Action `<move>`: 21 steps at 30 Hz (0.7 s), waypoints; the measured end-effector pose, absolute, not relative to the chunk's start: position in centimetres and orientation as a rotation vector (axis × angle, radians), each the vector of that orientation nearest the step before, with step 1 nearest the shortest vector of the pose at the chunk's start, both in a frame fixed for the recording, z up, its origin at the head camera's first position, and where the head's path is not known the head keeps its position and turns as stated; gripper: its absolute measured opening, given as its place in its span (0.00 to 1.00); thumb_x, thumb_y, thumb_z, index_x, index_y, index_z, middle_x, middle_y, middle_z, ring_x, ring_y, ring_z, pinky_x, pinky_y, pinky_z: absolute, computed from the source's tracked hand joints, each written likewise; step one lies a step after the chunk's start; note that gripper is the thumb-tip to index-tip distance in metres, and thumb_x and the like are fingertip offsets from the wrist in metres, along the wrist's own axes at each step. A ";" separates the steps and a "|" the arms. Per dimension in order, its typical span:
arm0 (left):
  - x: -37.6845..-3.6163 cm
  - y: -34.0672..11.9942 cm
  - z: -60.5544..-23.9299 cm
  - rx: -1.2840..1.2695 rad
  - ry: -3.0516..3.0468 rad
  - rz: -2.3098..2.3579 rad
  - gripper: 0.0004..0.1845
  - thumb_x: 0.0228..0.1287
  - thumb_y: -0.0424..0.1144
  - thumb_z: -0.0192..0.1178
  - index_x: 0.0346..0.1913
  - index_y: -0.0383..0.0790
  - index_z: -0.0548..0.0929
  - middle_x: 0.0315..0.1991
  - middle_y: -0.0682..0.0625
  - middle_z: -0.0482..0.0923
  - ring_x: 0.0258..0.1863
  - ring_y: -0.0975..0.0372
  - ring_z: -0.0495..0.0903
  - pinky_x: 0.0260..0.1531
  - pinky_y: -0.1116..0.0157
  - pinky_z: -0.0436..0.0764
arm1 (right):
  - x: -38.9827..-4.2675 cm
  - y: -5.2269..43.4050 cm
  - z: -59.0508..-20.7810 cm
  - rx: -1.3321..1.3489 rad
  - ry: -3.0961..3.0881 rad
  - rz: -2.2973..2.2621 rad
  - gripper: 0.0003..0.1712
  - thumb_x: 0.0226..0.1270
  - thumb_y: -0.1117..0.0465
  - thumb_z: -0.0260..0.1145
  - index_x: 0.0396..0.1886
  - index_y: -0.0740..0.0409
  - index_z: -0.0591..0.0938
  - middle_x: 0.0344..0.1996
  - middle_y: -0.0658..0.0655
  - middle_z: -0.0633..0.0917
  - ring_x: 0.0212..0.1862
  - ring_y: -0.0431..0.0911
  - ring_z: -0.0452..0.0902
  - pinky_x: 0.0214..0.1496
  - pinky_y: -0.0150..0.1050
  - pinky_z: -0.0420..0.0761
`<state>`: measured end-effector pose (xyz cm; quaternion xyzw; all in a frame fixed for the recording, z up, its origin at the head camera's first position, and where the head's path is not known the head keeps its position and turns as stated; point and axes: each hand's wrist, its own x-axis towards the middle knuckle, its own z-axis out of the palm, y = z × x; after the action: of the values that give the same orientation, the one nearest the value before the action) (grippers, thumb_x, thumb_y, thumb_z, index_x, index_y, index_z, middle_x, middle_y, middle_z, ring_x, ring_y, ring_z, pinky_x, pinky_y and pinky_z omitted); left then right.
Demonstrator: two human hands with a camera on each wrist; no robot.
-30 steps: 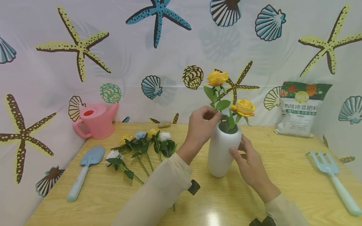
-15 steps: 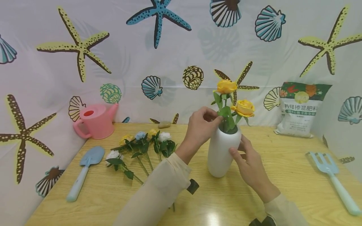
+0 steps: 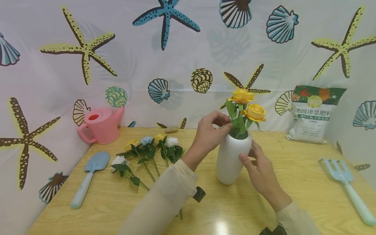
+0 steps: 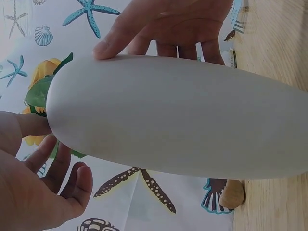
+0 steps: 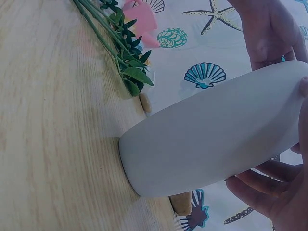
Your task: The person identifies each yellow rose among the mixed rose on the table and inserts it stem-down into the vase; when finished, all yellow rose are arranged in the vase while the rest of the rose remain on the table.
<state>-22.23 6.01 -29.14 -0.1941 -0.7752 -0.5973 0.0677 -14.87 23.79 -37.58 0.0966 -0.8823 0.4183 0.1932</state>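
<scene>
A white vase [image 3: 232,160] stands on the wooden table with two yellow roses in its mouth. My left hand [image 3: 210,135] pinches the upper rose [image 3: 242,96] low on its stem, right at the rim; the pinched part is hidden by the fingers. Beside it, the other rose [image 3: 255,112] leans to the right. With thumb and fingers round the vase's right side, my right hand [image 3: 261,171] holds it. In the left wrist view the vase's smooth wall [image 4: 168,115] lies between both hands; the right wrist view shows the right fingers [image 5: 257,187] against the wall.
Left of the vase lie several loose flowers [image 3: 147,153], white, blue and yellow. A blue trowel [image 3: 91,174] and a pink watering can [image 3: 102,127] are farther left. On the right are a hand fork [image 3: 348,186] and a fertilizer bag [image 3: 312,114]. A stone [image 3: 171,129] sits at the back edge.
The upper rose has sunk lower into the vase and shifted right, nearer the other rose. My left hand has followed slightly to the right; the right hand keeps its hold on the vase.
</scene>
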 end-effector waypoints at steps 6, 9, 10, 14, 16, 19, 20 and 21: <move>-22.4 3.9 -30.0 -0.597 -2.217 -1.821 0.07 0.68 0.34 0.65 0.45 0.37 0.84 0.43 0.44 0.84 0.43 0.57 0.81 0.41 0.67 0.80 | -14.9 23.7 -37.7 0.270 -2.477 1.182 0.32 0.80 0.56 0.56 0.78 0.57 0.59 0.63 0.68 0.79 0.59 0.59 0.80 0.52 0.41 0.83; -22.5 2.3 -30.6 -0.516 -2.173 -1.823 0.06 0.68 0.34 0.64 0.44 0.36 0.84 0.42 0.43 0.84 0.43 0.55 0.81 0.42 0.66 0.79 | -14.9 23.7 -37.7 0.260 -2.484 1.183 0.32 0.80 0.56 0.56 0.78 0.57 0.59 0.64 0.68 0.79 0.60 0.59 0.80 0.53 0.39 0.83; -22.6 1.7 -30.9 -0.485 -2.166 -1.832 0.06 0.68 0.34 0.64 0.44 0.36 0.84 0.41 0.42 0.84 0.42 0.54 0.81 0.41 0.65 0.79 | -14.9 23.7 -37.7 0.258 -2.485 1.184 0.32 0.80 0.56 0.56 0.78 0.57 0.59 0.64 0.68 0.79 0.60 0.59 0.80 0.53 0.38 0.83; -22.9 -1.6 -32.5 -0.337 -2.177 -1.894 0.06 0.69 0.34 0.63 0.45 0.36 0.83 0.39 0.43 0.83 0.38 0.54 0.82 0.37 0.64 0.81 | -14.9 23.6 -37.6 0.259 -2.483 1.188 0.32 0.80 0.56 0.56 0.78 0.57 0.60 0.64 0.68 0.79 0.60 0.59 0.80 0.53 0.35 0.82; -23.0 -3.4 -33.3 -0.260 -2.204 -1.932 0.06 0.70 0.34 0.62 0.46 0.36 0.83 0.39 0.44 0.82 0.37 0.55 0.83 0.36 0.64 0.81 | -14.9 23.6 -37.6 0.260 -2.481 1.187 0.32 0.80 0.56 0.56 0.78 0.57 0.60 0.64 0.68 0.79 0.60 0.59 0.80 0.52 0.34 0.82; -23.1 -5.6 -34.5 -0.143 -2.261 -1.950 0.06 0.71 0.34 0.61 0.46 0.35 0.82 0.40 0.45 0.82 0.35 0.58 0.84 0.35 0.67 0.82 | -14.8 23.6 -37.6 0.260 -2.482 1.186 0.32 0.80 0.56 0.56 0.78 0.57 0.59 0.64 0.68 0.78 0.60 0.59 0.80 0.53 0.33 0.81; -23.1 -6.3 -34.9 -0.106 -2.280 -1.949 0.06 0.71 0.34 0.60 0.46 0.35 0.81 0.41 0.45 0.82 0.35 0.59 0.84 0.35 0.67 0.82 | -14.8 23.6 -37.6 0.261 -2.483 1.186 0.32 0.80 0.57 0.56 0.78 0.57 0.59 0.64 0.68 0.78 0.60 0.59 0.79 0.53 0.34 0.81; -23.0 -6.8 -35.2 -0.072 -2.305 -1.942 0.06 0.71 0.34 0.60 0.47 0.35 0.81 0.41 0.45 0.82 0.34 0.61 0.84 0.35 0.67 0.83 | -14.8 23.6 -37.6 0.259 -2.486 1.184 0.32 0.80 0.57 0.56 0.78 0.57 0.59 0.64 0.68 0.78 0.60 0.59 0.79 0.53 0.34 0.81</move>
<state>-22.96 -6.83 -35.19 -0.0239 -0.7630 -0.6429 0.0631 -14.79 23.59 -37.62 0.0920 -0.8830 0.4207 0.1869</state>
